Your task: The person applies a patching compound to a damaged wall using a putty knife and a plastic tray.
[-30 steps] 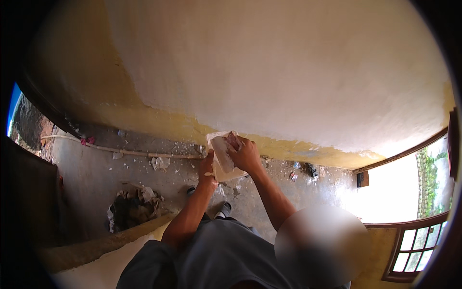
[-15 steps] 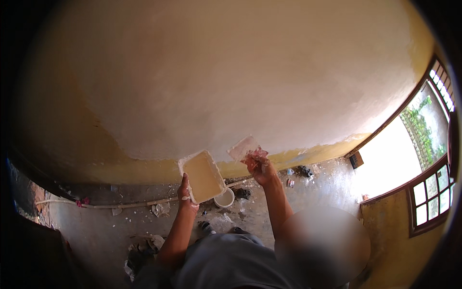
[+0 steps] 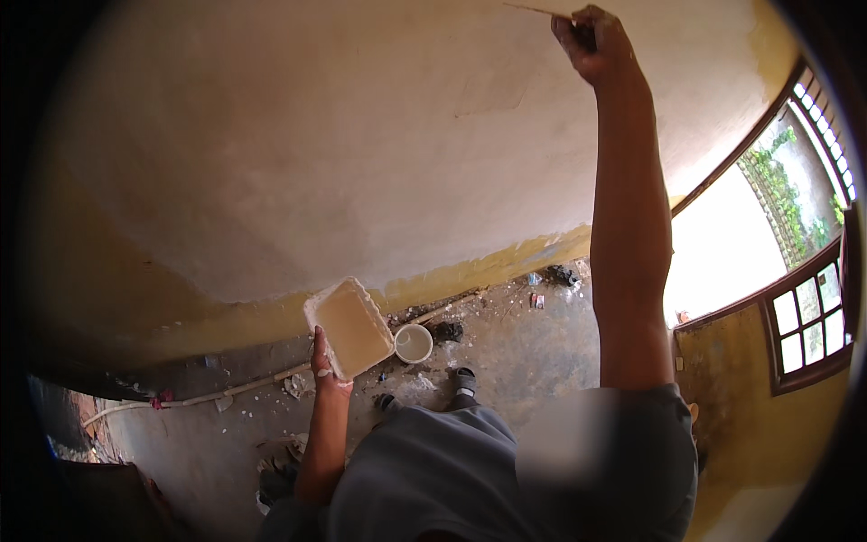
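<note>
My left hand (image 3: 327,369) grips the near left edge of a rectangular plastic tub (image 3: 314,309), its rim and sides crusted with pale putty. The tub is tilted, with its smooth cream inside facing up. High at the top of the view, my right hand (image 3: 593,43) is closed on a flat scraper (image 3: 535,10), seen almost edge-on as a thin tan strip. The scraper is at the wall (image 3: 343,154), which bears a broad whitish coat over yellow paint; whether the blade touches it, I cannot tell.
A white bucket (image 3: 414,344) stands on the floor beside the tub, with a dark crumpled bag (image 3: 448,331) close by. A long pale pipe (image 3: 235,390) lies along the wall's foot among scraps. Bright doorway and brown-framed window (image 3: 806,327) are at right.
My right hand has swung up and right with the scraper, from beside the tub to high on the wall. The tub in my left hand has shifted slightly left in view.
</note>
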A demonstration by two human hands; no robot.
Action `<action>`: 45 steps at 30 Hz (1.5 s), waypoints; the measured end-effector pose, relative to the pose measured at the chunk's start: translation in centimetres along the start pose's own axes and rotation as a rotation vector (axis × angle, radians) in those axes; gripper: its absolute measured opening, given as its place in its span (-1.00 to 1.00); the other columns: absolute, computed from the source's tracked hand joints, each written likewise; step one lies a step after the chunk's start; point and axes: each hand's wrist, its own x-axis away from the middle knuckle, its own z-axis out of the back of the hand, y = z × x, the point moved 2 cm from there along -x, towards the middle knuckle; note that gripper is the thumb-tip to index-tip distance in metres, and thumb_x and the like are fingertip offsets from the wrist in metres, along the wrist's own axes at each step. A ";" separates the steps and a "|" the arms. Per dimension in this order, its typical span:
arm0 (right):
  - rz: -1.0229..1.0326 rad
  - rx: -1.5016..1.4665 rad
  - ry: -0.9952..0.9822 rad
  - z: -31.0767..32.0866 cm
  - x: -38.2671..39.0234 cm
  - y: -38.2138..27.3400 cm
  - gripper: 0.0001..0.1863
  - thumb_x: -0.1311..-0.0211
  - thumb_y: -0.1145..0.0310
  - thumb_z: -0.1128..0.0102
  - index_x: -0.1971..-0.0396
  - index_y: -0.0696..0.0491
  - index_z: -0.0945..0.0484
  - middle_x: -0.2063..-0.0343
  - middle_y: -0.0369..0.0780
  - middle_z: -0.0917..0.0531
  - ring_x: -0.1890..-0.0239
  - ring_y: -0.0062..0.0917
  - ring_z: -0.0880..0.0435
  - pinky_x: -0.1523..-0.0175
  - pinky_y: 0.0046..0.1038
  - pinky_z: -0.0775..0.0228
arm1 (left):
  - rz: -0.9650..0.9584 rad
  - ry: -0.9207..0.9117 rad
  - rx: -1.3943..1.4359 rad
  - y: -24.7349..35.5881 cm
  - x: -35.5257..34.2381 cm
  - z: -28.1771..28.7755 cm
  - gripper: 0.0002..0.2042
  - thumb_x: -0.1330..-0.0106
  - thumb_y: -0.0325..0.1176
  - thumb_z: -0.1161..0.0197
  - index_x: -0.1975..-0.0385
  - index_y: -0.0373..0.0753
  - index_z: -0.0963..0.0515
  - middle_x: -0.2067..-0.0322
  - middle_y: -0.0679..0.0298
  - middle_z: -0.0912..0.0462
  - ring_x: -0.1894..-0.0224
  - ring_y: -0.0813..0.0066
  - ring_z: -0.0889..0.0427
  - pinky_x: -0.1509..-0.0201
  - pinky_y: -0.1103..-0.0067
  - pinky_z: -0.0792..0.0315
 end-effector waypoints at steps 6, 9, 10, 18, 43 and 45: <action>-0.194 0.140 0.200 10.9 13.8 17.2 -0.76 -0.30 0.54 0.24 0.52 0.23 -0.41 0.61 -0.06 -0.55 0.56 -0.30 -0.59 0.14 -0.18 -0.62 | 0.011 0.044 0.025 -3.1 -0.4 -2.6 -0.43 -0.36 -0.02 -0.07 -0.25 -0.24 -0.24 -0.14 0.14 -0.45 -0.16 0.18 -0.47 -0.21 0.27 -0.39; -0.309 0.098 0.199 11.0 14.0 21.8 -0.81 -0.30 0.43 0.09 0.42 0.24 -0.41 0.52 -0.07 -0.59 0.45 -0.30 -0.63 0.21 -0.33 -0.63 | 0.006 -0.001 0.050 -3.7 -1.1 -2.4 -0.44 -0.38 -0.03 -0.05 -0.26 -0.23 -0.24 -0.15 0.14 -0.44 -0.17 0.19 -0.45 -0.23 0.26 -0.37; -0.290 0.048 0.170 10.4 13.2 21.9 -0.83 -0.27 0.49 0.13 0.43 0.26 -0.41 0.55 -0.05 -0.59 0.45 -0.28 -0.64 0.16 -0.29 -0.62 | -0.001 0.004 0.046 -4.0 -1.8 -1.6 -0.44 -0.38 -0.03 -0.05 -0.26 -0.23 -0.24 -0.15 0.14 -0.44 -0.17 0.19 -0.45 -0.23 0.26 -0.37; -0.190 -0.132 0.095 -0.3 7.1 11.8 -0.90 -0.22 0.53 0.10 0.45 0.22 -0.39 0.41 -0.11 -0.52 0.26 -0.35 -0.59 0.00 -0.36 -0.59 | 0.041 -0.030 0.057 -5.3 -3.3 -0.7 -0.41 -0.34 -0.01 -0.11 -0.26 -0.22 -0.24 -0.16 0.15 -0.44 -0.17 0.18 -0.45 -0.24 0.24 -0.35; -0.243 1.176 -0.304 5.5 26.4 21.5 -0.73 -0.01 0.43 -0.30 0.27 0.17 -0.51 0.44 -0.18 -0.65 0.42 -0.54 -0.61 0.28 -0.45 -0.48 | 0.133 -0.027 0.038 -6.7 -4.0 -7.3 -0.49 -0.32 -0.06 -0.19 -0.12 -0.31 -0.38 0.08 0.16 -0.58 0.05 0.31 -0.61 -0.02 0.35 -0.54; -0.242 1.382 -0.386 6.1 26.8 22.5 -0.71 0.02 0.41 -0.31 0.27 0.17 -0.52 0.44 -0.15 -0.66 0.41 -0.46 -0.63 0.25 -0.40 -0.48 | 0.165 -0.054 0.081 -7.1 -4.1 -8.4 -0.47 -0.31 -0.04 -0.20 -0.11 -0.32 -0.39 0.07 0.15 -0.58 0.08 0.32 -0.62 0.01 0.35 -0.56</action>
